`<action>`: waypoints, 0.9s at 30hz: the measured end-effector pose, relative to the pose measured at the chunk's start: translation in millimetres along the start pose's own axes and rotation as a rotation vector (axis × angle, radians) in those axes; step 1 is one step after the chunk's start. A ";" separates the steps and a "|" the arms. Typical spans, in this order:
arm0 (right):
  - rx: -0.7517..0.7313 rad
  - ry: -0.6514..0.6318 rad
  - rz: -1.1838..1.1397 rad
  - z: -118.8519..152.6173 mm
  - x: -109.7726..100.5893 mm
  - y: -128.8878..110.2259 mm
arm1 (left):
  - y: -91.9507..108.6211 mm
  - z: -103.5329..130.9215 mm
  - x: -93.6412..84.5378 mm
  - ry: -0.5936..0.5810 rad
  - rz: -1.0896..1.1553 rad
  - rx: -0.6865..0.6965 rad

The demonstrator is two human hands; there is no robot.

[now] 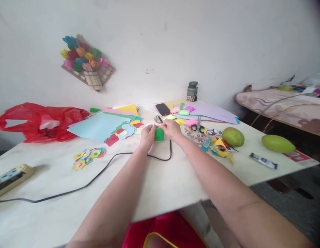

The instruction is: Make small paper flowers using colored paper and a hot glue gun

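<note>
From the head view, your left hand [148, 135] pinches the green piece [159, 135], well in from the surface's [170, 186] near edge. It looks light, bendable, easily creased; hold its sides. Your right hand's [171, 129] fingers curl beside it, their grip unclear. Fingers hide its top.

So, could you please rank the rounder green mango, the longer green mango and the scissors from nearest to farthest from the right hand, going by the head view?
From the right hand:
1. Scissors: just to its right.
2. Rounder green mango: farther right, beside the paper scraps.
3. Longer green mango: farthest right of the three.
</note>
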State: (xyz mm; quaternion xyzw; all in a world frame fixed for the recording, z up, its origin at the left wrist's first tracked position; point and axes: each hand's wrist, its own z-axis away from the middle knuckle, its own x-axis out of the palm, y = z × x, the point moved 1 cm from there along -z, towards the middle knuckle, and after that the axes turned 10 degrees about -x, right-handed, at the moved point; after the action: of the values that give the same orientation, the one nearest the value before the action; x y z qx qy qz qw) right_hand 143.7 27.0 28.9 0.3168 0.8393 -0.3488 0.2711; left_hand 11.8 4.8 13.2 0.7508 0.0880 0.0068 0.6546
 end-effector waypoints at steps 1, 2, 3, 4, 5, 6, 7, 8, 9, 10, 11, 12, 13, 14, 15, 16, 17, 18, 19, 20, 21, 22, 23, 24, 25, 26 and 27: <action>-0.006 -0.003 -0.023 0.4 0.0 -0.2 | -0.3 -0.1 -0.5 0.011 -0.001 -0.002; 0.010 -0.011 -0.088 0.9 -0.3 -0.1 | -0.7 -0.4 -1.3 0.024 0.000 -0.006; 0.043 -0.025 -0.187 1.5 -0.8 0.4 | -1.0 -0.7 -2.3 0.039 0.004 -0.012; 0.088 -0.044 -0.306 2.1 -1.6 0.9 | -1.2 -1.1 -3.3 0.051 0.012 -0.018; 0.133 -0.066 -0.426 2.7 -2.5 1.5 | -1.4 -1.5 -4.3 0.059 0.022 -0.023; 0.170 -0.086 -0.529 3.4 -3.4 1.9 | -1.4 -1.8 -5.0 0.062 0.033 -0.025; 0.194 -0.101 -0.604 4.0 -4.1 2.3 | -1.4 -2.0 -5.5 0.059 0.047 -0.025; 0.203 -0.111 -0.645 4.5 -4.5 2.8 | -1.2 -2.1 -5.7 0.052 0.061 -0.025; 0.202 -0.117 -0.657 4.8 -4.3 3.3 | -1.0 -2.1 -5.7 0.042 0.072 -0.026; 0.194 -0.115 -0.648 4.9 -3.5 4.0 | -0.7 -1.9 -5.5 0.031 0.079 -0.029; 0.184 -0.104 -0.629 4.8 -2.3 4.9 | -0.4 -1.6 -5.2 0.021 0.081 -0.037; 0.175 -0.087 -0.606 4.3 -0.8 5.8 | -0.1 -1.2 -4.8 0.012 0.081 -0.046; 0.168 -0.068 -0.579 3.6 0.8 6.7 | 0.2 -0.7 -4.3 0.005 0.079 -0.053; 0.163 -0.050 -0.546 2.7 2.3 7.5 | 0.5 -0.1 -3.7 -0.002 0.076 -0.056; 0.155 -0.034 -0.509 1.7 3.4 8.1 | 0.8 0.5 -3.2 -0.006 0.077 -0.057; 0.143 -0.021 -0.464 0.7 4.1 8.4 | 0.9 1.1 -2.7 -0.009 0.081 -0.056; 0.129 -0.010 -0.415 -0.2 4.4 8.5 | 1.0 1.5 -2.3 -0.010 0.085 -0.056; 0.116 -0.002 -0.366 -0.9 4.4 8.4 | 1.0 1.9 -2.0 -0.011 0.089 -0.057; 0.107 0.008 -0.325 -1.3 4.2 8.1 | 0.9 2.1 -1.9 -0.011 0.093 -0.062; 0.102 0.018 -0.300 -1.3 3.9 7.9 | 0.7 2.2 -2.0 -0.011 0.095 -0.067; 0.103 0.025 -0.300 -1.0 3.7 7.6 | 0.6 2.1 -2.3 -0.011 0.095 -0.068; 0.109 0.024 -0.328 -0.4 3.7 7.2 | 0.5 1.9 -2.8 -0.010 0.093 -0.063; 0.120 0.016 -0.381 0.5 3.9 6.8 | 0.6 1.7 -3.5 -0.006 0.089 -0.053; 0.137 0.001 -0.452 1.6 4.2 6.3 | 0.9 1.5 -4.1 -0.001 0.084 -0.041; 0.157 -0.016 -0.528 2.8 4.6 5.6 | 1.2 1.5 -4.7 0.005 0.079 -0.030; 0.178 -0.032 -0.596 3.9 4.9 4.8 | 1.6 1.6 -5.0 0.008 0.074 -0.023; 0.198 -0.039 -0.647 5.0 5.3 4.0 | 2.1 2.0 -5.1 0.006 0.069 -0.022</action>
State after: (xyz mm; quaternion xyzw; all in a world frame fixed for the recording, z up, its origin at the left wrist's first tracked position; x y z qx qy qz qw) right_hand 144.3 27.3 20.6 0.0520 0.8530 -0.5027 0.1303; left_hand 7.3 1.8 15.5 0.7462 0.0641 0.0324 0.6619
